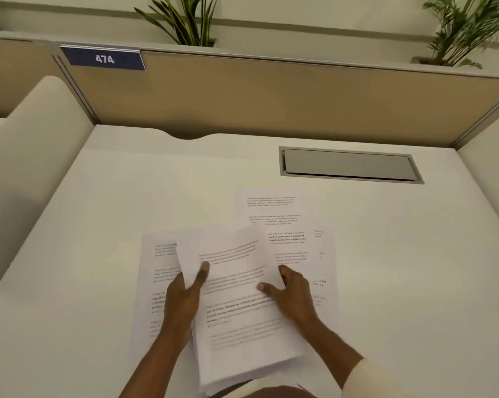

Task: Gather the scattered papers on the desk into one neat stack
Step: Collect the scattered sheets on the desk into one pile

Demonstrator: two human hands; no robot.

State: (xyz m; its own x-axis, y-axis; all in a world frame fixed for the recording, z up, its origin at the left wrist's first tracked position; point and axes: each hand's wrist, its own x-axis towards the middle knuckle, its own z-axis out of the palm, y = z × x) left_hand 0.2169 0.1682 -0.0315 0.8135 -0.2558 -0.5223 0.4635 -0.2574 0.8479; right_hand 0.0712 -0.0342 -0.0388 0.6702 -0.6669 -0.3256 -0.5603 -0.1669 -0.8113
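1. A stack of printed papers lies tilted at the near edge of the white counter, its near corner reaching over that edge.
2. The left hand grips the stack's left edge: the thumb presses on the top sheet, and the fingers are curled out of sight under the papers.
3. The right hand clasps the stack's right edge, thumb laid on top pointing left, fingers bent around the side. Both hands are partly closed on the stack.
4. The stack's upper sheets bow upward at the far end, between the two thumbs.
5. A loose sheet lies flat on the counter left of the stack, partly beneath it.
6. More sheets lie overlapped right of and beyond the stack, the farthest poking out toward the back.
7. Bare counter spreads wide on both sides of the stack.
8. Beyond the stack to the right, a grey hatch is set into the counter.
9. Behind the stack, a tan panel closes the back edge, carrying a blue tag reading 474.
10. Plants stand beyond the panel.
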